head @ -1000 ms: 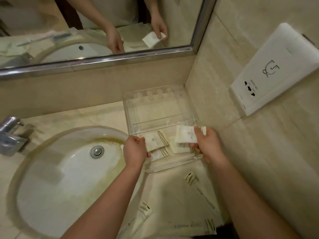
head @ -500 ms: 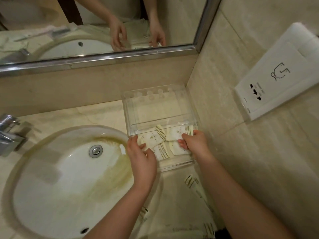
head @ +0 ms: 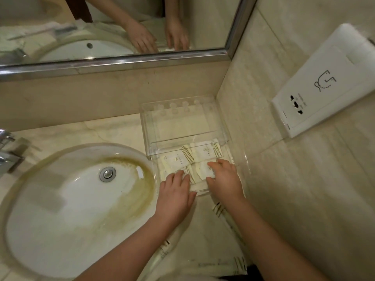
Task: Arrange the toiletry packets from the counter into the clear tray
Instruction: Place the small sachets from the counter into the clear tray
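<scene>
- Nearest, long white packets with gold stripes (head: 222, 214) are lying loose on the beige marble table (head: 203, 230), partly under the two bare forearms.
- The left hand (head: 175, 192) is reaching forward palm down. Its fingers are nearly straight and slightly spread, pressing on the small white square packets (head: 176, 159) and gripping nothing.
- The right hand (head: 226, 179) is lying just beside it, palm down and angled leftward. Its fingers are lightly bent over one square packet, with the thumb at that packet's near edge, resting rather than clamping.
- The square packets are lying overlapped in the near compartment of the clear plastic tray (head: 182, 108), which is sitting in the table's corner against both walls.
- To the left, an oval white stained sink basin (head: 71, 199) is sitting in the table.
- Farthest, a metal-framed mirror (head: 121, 65) is reflecting both hands with their fingers extended.
</scene>
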`<state>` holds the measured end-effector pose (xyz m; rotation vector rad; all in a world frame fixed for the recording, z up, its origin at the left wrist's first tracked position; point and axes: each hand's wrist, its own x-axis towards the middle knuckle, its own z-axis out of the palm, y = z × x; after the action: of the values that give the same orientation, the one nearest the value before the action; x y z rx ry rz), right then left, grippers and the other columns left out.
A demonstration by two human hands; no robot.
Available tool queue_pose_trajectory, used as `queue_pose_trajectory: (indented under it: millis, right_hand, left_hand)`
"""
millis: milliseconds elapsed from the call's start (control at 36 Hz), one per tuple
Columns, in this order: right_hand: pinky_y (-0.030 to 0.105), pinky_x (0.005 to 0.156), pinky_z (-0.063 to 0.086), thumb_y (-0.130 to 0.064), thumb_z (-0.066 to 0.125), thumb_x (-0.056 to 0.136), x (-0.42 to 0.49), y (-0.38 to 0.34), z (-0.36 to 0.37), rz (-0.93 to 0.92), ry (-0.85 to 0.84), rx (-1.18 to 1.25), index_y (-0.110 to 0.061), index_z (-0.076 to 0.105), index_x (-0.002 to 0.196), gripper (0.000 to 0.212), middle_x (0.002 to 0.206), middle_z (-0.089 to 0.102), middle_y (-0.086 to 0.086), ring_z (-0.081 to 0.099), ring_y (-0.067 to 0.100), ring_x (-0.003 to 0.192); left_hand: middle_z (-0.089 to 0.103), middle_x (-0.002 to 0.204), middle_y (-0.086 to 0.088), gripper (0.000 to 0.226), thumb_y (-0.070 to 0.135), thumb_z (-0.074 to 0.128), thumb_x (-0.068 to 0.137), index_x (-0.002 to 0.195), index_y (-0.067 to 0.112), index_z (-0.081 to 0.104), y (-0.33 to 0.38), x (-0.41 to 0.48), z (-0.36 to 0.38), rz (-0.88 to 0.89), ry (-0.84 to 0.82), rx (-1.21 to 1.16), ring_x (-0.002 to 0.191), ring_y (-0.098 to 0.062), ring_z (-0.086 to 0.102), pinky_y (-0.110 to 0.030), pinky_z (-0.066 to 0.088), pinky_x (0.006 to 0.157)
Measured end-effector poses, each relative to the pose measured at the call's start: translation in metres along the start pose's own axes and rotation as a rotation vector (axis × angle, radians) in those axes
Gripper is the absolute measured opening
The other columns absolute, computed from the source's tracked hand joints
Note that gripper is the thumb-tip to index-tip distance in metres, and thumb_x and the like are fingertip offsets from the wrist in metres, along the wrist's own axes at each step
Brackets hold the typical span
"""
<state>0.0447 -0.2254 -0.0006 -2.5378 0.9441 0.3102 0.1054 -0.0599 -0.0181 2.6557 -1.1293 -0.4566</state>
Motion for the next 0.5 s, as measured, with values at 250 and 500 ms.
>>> queue_pose_trajectory:
  millis: [250, 500]
  right_hand:
    - [0.036, 0.104, 0.041, -0.029, 0.065, 0.088, -0.003, 0.0, 0.006, -0.079, 0.06, 0.013, -0.029, 0.053, 0.139, 0.052, 0.148, 0.042, 0.001, 0.039, 0.021, 0.132]
    - [0.042, 0.102, 0.046, -0.04, 0.066, 0.088, 0.0, -0.006, 0.011, -0.032, 0.118, -0.043, -0.033, 0.038, 0.15, 0.068, 0.157, 0.028, 0.008, 0.027, 0.027, 0.138]
  left_hand:
    - [0.033, 0.155, -0.008, 0.068, 0.061, 0.036, 0.088, 0.143, 0.02, 0.039, -0.007, 0.009, -0.007, -0.047, -0.021, 0.035, 0.127, -0.029, 0.038, -0.043, 0.036, 0.101]
    - [0.007, 0.164, -0.012, 0.075, 0.059, 0.027, 0.093, 0.152, 0.014, 0.024, -0.016, 0.014, -0.005, 0.029, -0.036, 0.08, 0.151, -0.032, 0.002, -0.048, 0.019, 0.117]
